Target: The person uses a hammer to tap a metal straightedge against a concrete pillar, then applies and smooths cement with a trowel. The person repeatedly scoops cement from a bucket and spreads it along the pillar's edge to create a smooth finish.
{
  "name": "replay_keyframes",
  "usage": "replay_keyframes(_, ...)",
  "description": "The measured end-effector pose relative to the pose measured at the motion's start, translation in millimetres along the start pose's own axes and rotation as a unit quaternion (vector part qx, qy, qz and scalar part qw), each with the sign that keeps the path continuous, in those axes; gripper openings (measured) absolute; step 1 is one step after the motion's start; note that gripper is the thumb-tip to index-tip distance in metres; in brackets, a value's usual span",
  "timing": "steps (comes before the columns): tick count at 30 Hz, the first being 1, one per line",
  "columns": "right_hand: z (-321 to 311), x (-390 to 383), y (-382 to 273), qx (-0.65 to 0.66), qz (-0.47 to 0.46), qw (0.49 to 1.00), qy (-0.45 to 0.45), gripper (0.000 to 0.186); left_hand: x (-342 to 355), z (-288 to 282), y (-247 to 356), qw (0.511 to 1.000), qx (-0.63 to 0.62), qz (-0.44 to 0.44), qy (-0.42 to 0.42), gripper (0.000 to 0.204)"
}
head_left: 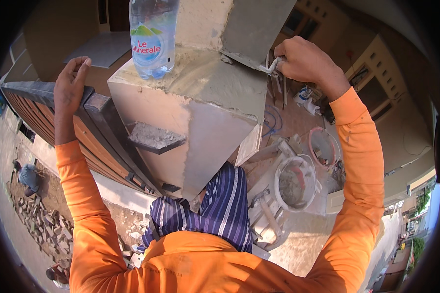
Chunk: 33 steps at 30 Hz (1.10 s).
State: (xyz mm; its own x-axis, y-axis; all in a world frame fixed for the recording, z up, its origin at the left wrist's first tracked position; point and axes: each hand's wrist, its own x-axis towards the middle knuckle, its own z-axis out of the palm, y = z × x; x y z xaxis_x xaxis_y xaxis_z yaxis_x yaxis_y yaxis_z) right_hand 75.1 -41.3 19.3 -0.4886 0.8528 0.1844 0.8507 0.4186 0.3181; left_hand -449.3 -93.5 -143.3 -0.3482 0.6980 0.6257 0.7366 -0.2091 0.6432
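My right hand [300,61] is closed on the handle of a trowel [244,66], its blade on the grey-plastered ledge beside a darker rendered upright face [249,29]. My left hand [72,83] is raised beside the dark top rail of a slatted gate [88,97], fingers loosely bent with nothing visible in them; whether it rests on the rail I cannot tell. A clear plastic water bottle [152,63] stands on the masonry pillar's ledge [200,83] between my hands. A small shelf with grey mortar crumbs [155,137] juts from the pillar's face.
Two buckets, one with mortar [293,188] and one behind it [321,141], stand below right among boards [269,215]. A blue hose [271,124] lies on the porch floor. At lower left, a crouching person [28,178] and another person [57,273] are near scattered paving pieces [49,219].
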Motion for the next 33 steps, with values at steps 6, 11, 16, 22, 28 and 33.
replay_keyframes(6,-10,-18,-2,0.013,-0.052,0.999,0.001,0.028,-2,-4,1,0.999,0.046,0.018,0.004,0.049)
replay_keyframes(11,-15,-48,-23,0.048,-0.078,0.996,0.008,0.019,-2,-3,2,0.998,0.053,0.015,0.013,0.050)
replay_keyframes(16,-23,-69,-38,0.013,-0.119,0.991,0.060,0.017,-1,-3,1,0.999,0.048,0.014,0.011,0.049)
replay_keyframes(22,-32,-91,-41,0.024,-0.141,0.988,0.055,0.017,-1,-3,1,0.999,0.044,0.003,0.012,0.047)
replay_keyframes(28,-49,-96,-15,0.155,-0.153,0.975,-0.043,0.021,-1,-3,-1,0.999,0.043,0.005,0.015,0.047)
replay_keyframes(33,-29,-73,9,0.131,-0.053,0.990,0.002,0.026,-1,-3,1,1.000,0.017,-0.009,-0.003,0.048)
